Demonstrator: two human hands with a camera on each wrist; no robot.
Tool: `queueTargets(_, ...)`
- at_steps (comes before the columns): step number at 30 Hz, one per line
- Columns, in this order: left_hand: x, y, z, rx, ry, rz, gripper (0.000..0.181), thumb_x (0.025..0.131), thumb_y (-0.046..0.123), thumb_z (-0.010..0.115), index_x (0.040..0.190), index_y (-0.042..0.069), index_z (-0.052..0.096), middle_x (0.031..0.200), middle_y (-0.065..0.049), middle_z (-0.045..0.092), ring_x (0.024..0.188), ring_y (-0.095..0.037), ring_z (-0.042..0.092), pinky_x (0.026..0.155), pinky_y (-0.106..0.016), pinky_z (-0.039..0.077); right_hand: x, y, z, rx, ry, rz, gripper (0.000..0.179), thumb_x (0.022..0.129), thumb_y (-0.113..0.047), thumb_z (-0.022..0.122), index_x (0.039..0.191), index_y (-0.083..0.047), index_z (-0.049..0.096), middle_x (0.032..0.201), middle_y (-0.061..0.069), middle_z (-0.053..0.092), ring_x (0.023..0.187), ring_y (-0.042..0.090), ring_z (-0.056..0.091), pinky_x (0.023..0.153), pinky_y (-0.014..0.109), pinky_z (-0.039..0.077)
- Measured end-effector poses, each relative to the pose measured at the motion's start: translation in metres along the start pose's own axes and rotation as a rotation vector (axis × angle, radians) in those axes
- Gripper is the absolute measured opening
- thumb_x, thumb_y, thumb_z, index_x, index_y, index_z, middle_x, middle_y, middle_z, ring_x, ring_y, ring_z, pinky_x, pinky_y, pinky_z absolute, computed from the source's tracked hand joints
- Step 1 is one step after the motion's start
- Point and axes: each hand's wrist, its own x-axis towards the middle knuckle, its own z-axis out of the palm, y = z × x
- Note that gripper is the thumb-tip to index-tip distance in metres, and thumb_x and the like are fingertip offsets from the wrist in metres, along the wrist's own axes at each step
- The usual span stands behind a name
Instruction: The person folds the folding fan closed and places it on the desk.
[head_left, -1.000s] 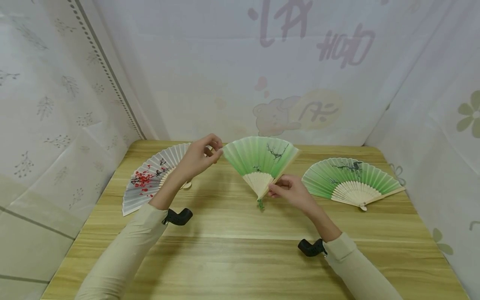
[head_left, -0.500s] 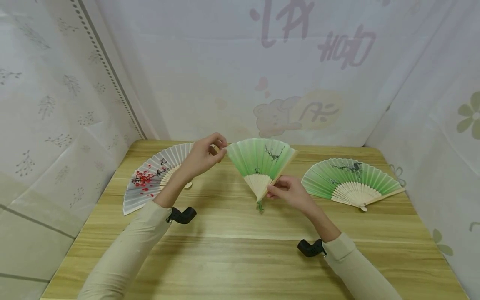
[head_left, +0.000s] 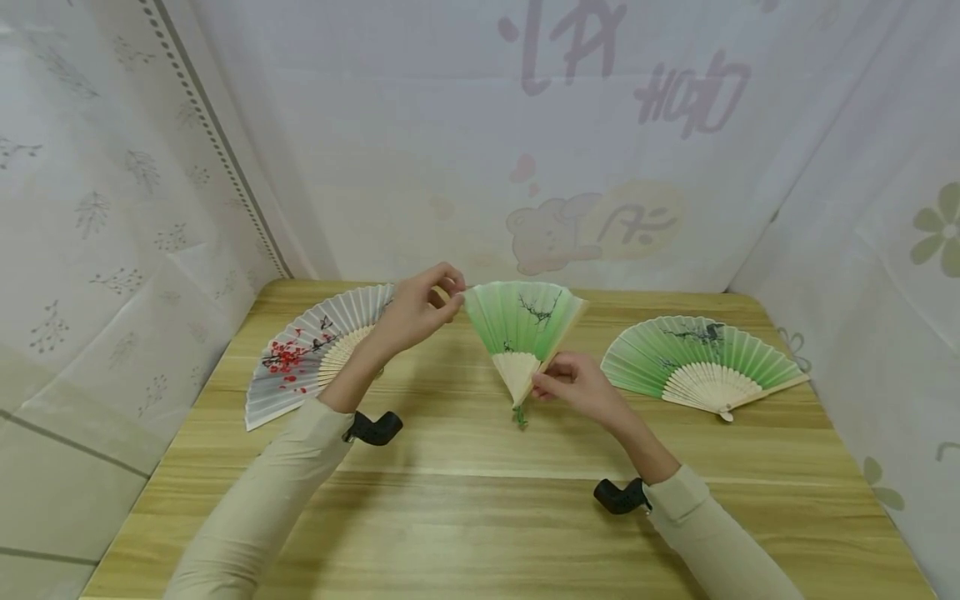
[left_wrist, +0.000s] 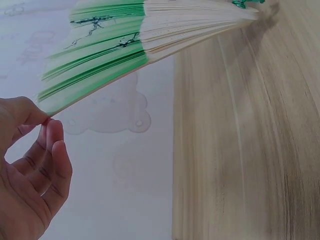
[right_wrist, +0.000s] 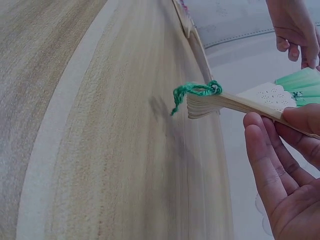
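Held up over the middle of the table is a green folding fan (head_left: pixel 513 321), partly spread, with a dark branch print and pale ribs. My left hand (head_left: pixel 427 308) pinches the tip of its left outer edge between thumb and forefinger; in the left wrist view the other fingers of that hand (left_wrist: pixel 32 160) curl loosely. On the opposite side my right hand (head_left: pixel 577 383) grips the right guard stick, low near the pivot. A green cord (right_wrist: pixel 197 90) hangs from the pivot end in the right wrist view.
A white-grey fan (head_left: pixel 296 358) with red blossoms lies spread at the left, partly behind my left arm. Another green fan (head_left: pixel 701 362) lies spread at the right. The wooden table (head_left: pixel 465 517) meets a printed cloth backdrop (head_left: pixel 390 167).
My left hand has moved to the right with the fan's left edge, so the fan is narrower than before. My right hand has stayed almost in place.
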Motion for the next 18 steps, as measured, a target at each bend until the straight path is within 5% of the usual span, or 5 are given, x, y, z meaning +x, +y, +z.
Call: queueTargets(18,0.009,0.006,0.013,-0.025,0.009,0.020,0.007,0.099,0.004,0.061,0.105,0.008,0.061,0.093,-0.010,0.065,0.067,-0.020,0.065,0.059,-0.035,0.054,0.002,-0.003,0.002,-0.041,-0.055,0.022,0.011,0.100,0.000,0.064,0.094,0.009,0.066,0.087,0.020,0.071,0.089,0.052,0.067,0.078,0.054,0.057)
